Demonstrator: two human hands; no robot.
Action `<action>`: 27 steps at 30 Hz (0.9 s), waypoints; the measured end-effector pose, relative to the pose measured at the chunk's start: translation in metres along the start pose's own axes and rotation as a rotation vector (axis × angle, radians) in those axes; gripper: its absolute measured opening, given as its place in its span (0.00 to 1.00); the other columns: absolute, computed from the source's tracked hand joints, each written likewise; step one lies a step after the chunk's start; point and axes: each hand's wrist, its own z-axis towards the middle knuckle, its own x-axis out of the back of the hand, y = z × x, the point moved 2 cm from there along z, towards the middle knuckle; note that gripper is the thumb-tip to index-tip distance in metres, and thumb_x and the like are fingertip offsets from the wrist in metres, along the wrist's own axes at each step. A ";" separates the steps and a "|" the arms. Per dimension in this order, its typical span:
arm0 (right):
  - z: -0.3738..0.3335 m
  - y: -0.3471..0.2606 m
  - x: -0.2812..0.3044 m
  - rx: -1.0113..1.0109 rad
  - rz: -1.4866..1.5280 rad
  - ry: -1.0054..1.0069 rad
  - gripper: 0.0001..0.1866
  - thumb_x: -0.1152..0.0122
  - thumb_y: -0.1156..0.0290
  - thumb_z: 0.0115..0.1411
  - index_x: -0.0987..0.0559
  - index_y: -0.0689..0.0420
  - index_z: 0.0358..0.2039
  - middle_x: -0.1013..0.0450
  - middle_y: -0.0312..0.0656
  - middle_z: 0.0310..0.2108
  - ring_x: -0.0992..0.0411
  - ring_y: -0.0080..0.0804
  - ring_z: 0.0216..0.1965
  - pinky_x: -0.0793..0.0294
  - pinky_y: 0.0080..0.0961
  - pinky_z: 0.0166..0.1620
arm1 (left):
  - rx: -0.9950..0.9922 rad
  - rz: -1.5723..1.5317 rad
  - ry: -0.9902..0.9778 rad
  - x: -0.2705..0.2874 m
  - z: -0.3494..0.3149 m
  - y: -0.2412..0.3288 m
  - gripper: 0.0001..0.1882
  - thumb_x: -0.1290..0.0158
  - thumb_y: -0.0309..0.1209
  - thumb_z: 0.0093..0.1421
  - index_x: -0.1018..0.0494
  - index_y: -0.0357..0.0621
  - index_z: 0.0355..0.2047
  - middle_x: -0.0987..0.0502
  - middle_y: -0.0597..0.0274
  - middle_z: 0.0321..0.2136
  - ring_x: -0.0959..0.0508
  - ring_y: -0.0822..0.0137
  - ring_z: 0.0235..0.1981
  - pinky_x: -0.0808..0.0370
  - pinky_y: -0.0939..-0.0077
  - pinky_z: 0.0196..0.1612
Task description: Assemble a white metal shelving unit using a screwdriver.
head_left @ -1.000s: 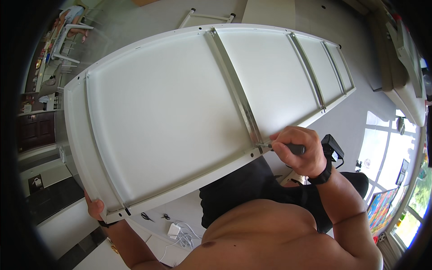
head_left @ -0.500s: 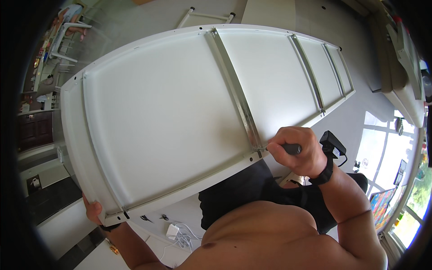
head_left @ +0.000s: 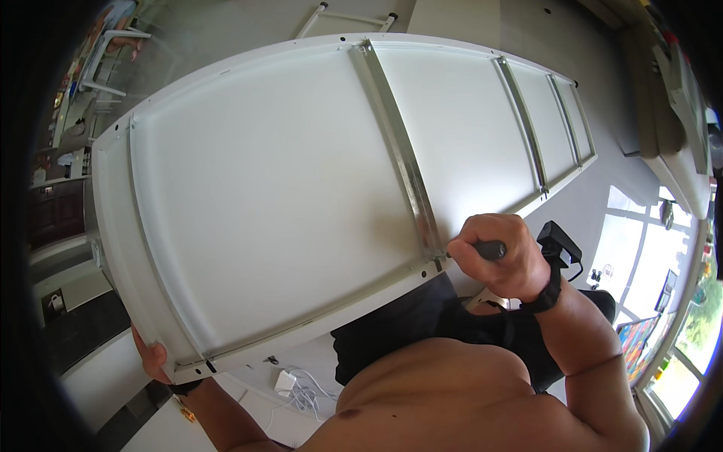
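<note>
A large white framed panel [head_left: 263, 203] with metal crossbars [head_left: 403, 154] stretches across the view, its near edge toward my body. At its near left corner, my left hand [head_left: 154, 360] grips the frame, with the thumb on the rim and the other fingers partly hidden behind it. My right hand [head_left: 501, 256] is closed round the dark handle of a screwdriver [head_left: 491, 249]. The tool's tip end is at the near end of a crossbar, beside the frame's edge; the fingers partly cover it, and any screw there is too small to make out.
A white adapter with coiled cables [head_left: 290, 384] lies on the floor by my left forearm. White tube legs [head_left: 350, 29] lie beyond the panel. A sofa [head_left: 670, 143] stands at the far right. Another person [head_left: 113, 34] sits at the far left.
The panel's left end has shifted slightly left and nearer in the view, my left hand with it. My right hand keeps its hold on the screwdriver at the same crossbar end.
</note>
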 end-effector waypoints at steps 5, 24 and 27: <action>0.002 0.008 0.002 -0.018 0.031 -0.014 0.09 0.34 0.73 0.59 0.22 0.61 0.24 0.29 0.38 0.16 0.34 0.22 0.18 0.37 0.23 0.22 | 0.031 0.024 -0.026 0.010 0.005 0.002 0.42 0.41 0.34 0.50 0.41 0.27 0.64 0.27 0.34 0.51 0.19 0.44 0.46 0.17 0.52 0.47; -0.014 0.037 -0.009 0.194 0.272 0.164 0.07 0.36 0.76 0.61 0.24 0.62 0.26 0.25 0.42 0.22 0.28 0.30 0.22 0.28 0.27 0.29 | -0.005 0.054 -0.069 0.017 0.006 -0.004 0.42 0.43 0.36 0.53 0.42 0.29 0.66 0.28 0.35 0.54 0.20 0.45 0.49 0.19 0.51 0.50; -0.014 0.029 -0.009 0.324 0.175 0.133 0.07 0.36 0.77 0.60 0.24 0.62 0.26 0.25 0.42 0.23 0.25 0.34 0.23 0.22 0.28 0.34 | 0.002 0.053 -0.113 0.016 0.008 -0.002 0.42 0.43 0.36 0.53 0.42 0.29 0.66 0.28 0.36 0.54 0.20 0.45 0.50 0.19 0.51 0.50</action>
